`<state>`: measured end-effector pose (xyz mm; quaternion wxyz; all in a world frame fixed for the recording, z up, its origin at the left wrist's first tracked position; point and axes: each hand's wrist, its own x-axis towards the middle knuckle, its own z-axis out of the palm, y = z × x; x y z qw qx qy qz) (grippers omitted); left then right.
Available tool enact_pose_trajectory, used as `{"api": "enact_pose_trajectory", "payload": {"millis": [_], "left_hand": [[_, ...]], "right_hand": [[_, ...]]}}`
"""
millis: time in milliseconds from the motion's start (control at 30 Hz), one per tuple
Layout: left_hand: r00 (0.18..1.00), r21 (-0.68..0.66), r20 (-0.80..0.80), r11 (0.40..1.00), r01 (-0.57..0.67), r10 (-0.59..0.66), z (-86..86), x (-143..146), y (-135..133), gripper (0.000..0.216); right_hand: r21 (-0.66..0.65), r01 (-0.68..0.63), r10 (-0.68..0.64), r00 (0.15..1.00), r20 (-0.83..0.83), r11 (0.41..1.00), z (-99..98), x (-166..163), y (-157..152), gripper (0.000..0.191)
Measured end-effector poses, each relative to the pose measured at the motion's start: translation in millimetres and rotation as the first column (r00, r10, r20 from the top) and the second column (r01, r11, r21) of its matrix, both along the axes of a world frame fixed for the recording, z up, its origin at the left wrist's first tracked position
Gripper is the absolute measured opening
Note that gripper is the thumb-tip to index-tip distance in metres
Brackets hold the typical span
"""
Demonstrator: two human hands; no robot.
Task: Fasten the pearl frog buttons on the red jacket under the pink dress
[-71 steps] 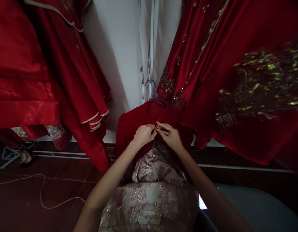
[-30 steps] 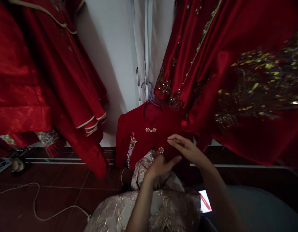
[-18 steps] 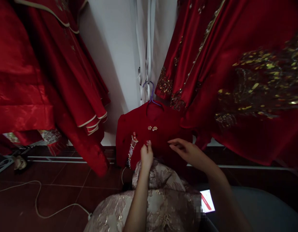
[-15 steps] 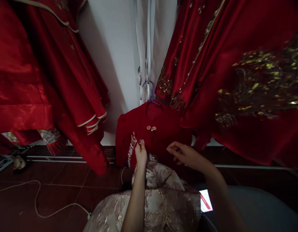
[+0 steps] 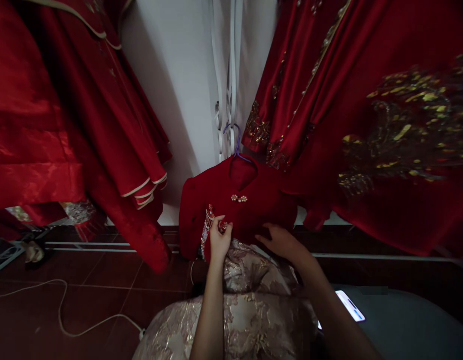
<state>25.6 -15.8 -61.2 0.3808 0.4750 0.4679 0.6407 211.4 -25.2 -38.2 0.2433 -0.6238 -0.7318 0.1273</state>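
Note:
A small red jacket [image 5: 254, 212] hangs on a purple hanger [image 5: 236, 142] against the white wall, with a pearl clasp [image 5: 239, 198] at its chest and a beaded tassel [image 5: 206, 227] at its left edge. My left hand [image 5: 219, 241] pinches a small ornament on the jacket front beside the tassel. Palm down, my right hand [image 5: 282, 241] rests on the jacket's lower hem with fingers curled on the cloth. A pale gold brocade skirt [image 5: 246, 305] spreads below both arms.
Long red gowns hang at the left [image 5: 66, 115] and at the right [image 5: 366, 125], the right one with gold embroidery. A white cable [image 5: 62, 320] trails over the dark red floor tiles. A lit phone [image 5: 350, 306] lies on a grey seat [image 5: 411, 325] at the lower right.
Both hands left the pearl clasp at the chest and dropped lower. My left hand moved left to the ornament by the tassel; my right hand settled on the hem.

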Motion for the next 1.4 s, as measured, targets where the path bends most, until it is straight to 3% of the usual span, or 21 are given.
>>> {"api": "enact_pose_trajectory", "payload": {"millis": [133,200,300,433,633,800,1033,1133,1233,1300,1400], "left_hand": [[0.985,0.007,-0.002,0.985,0.173,-0.173,12.1,-7.4,-9.0,0.019],[0.973,0.013,0.027,0.974,0.227,-0.228,14.2,-9.1,-11.1,0.019],[0.985,-0.042,0.086,0.987,0.154,-0.150,10.1,-8.6,-7.1,0.026],[0.994,-0.139,0.110,0.990,0.005,0.011,0.4,-6.3,3.0,0.024],[0.985,-0.137,0.162,0.990,-0.028,0.050,5.8,-8.0,1.9,0.031],[0.967,-0.158,0.256,0.987,0.042,0.000,12.4,-8.5,-2.5,0.038],[0.980,-0.068,0.167,0.990,0.125,-0.112,12.3,-0.3,-7.6,0.031],[0.997,-0.034,0.071,0.999,0.020,-0.017,8.4,-1.4,-4.4,0.035],[0.963,0.057,-0.070,0.965,-0.256,0.260,4.9,-11.1,4.8,0.042],[0.923,0.086,-0.092,0.927,-0.365,0.372,3.5,-19.2,13.3,0.042],[0.960,0.030,0.014,0.959,-0.281,0.281,1.9,-26.4,26.0,0.034]], "right_hand": [[0.069,-0.191,0.203,0.934,-0.294,0.979,28.5,-33.2,-13.9,0.027],[0.114,-0.151,0.184,0.902,-0.390,0.982,29.5,-49.5,-16.3,0.041],[0.171,-0.050,0.115,0.913,-0.391,0.984,17.5,-64.6,-15.4,0.061],[0.159,-0.096,0.150,0.913,-0.378,0.983,1.3,-71.2,-11.7,0.047],[0.136,-0.075,0.126,0.899,-0.419,0.988,3.1,-71.0,-11.4,0.040],[0.122,-0.052,0.104,0.877,-0.469,0.991,9.8,-72.9,-12.7,0.040],[0.061,-0.146,0.156,0.822,-0.548,0.987,12.4,-72.3,-11.2,0.020],[0.054,-0.129,0.138,0.827,-0.545,0.990,13.4,-67.0,-8.4,0.018],[0.049,-0.078,0.092,0.829,-0.552,0.996,14.4,-62.2,-5.9,0.023],[0.032,-0.072,0.077,0.814,-0.576,0.997,16.5,-60.0,-5.7,0.028],[-0.024,-0.140,0.089,0.748,-0.658,0.990,25.9,-58.6,-7.5,0.032]]}}
